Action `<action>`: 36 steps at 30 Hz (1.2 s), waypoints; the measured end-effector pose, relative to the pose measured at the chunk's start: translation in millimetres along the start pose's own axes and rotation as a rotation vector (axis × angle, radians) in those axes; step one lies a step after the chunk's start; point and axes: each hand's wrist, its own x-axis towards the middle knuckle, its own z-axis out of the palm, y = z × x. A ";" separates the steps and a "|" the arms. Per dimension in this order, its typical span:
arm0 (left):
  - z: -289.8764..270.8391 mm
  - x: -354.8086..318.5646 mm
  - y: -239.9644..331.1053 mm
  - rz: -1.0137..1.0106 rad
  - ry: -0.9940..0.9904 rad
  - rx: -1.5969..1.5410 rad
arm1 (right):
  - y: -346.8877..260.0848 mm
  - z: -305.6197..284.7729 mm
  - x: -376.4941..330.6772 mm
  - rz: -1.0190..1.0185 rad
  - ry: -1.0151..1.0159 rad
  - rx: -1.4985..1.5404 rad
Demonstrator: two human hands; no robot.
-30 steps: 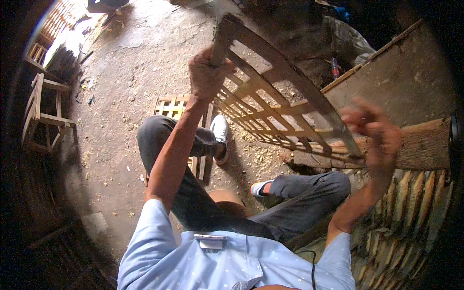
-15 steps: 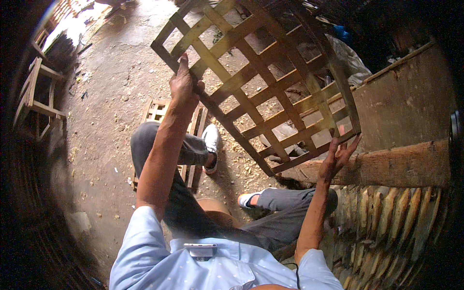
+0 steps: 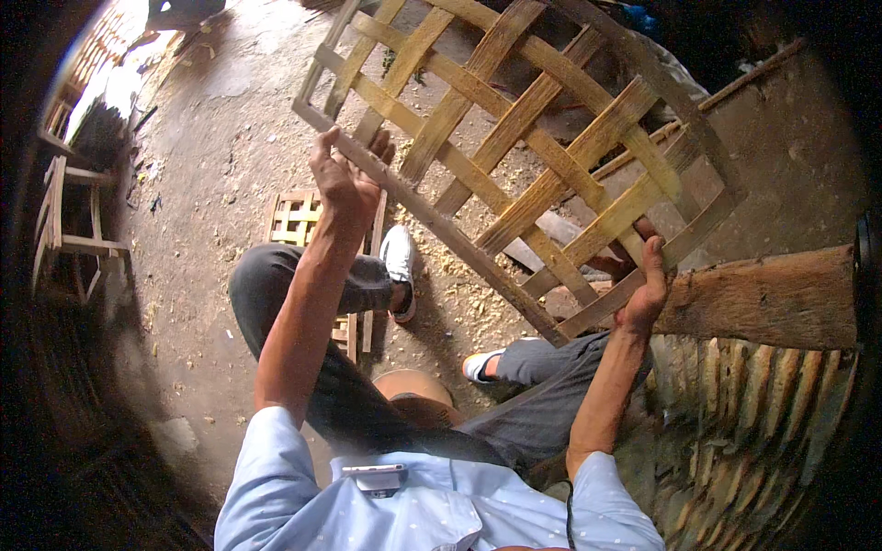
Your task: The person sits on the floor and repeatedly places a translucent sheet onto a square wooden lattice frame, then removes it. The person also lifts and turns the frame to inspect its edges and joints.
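A woven lattice panel [image 3: 514, 138] of flat wooden or bamboo strips, framed by thin dark slats, is held up in front of me at a slant. My left hand [image 3: 349, 174] grips its near left edge, the thumb on top and the fingers curled beneath the slat. At the lower right corner my right hand [image 3: 643, 285] holds the frame, thumb on the near face and the other fingers passing behind the strips. Wide gaps between the strips show the ground beyond.
Another lattice panel [image 3: 299, 216] lies on the dirt floor beside my left leg. A wooden stool frame [image 3: 83, 234] stands at the left. To the right are a thick rough plank [image 3: 763, 298] and a stack of curved strips [image 3: 735, 395]. Pale shavings [image 3: 459, 294] litter the ground.
The panel has turned so its face catches more light, and its right corner has shifted right. My right hand has moved right with it, its fingers now behind the strips.
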 end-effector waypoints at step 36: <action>-0.9 -53.0 -97.2 -0.136 -0.029 0.615 | 19.7 -33.4 -6.0 -0.124 0.123 -0.096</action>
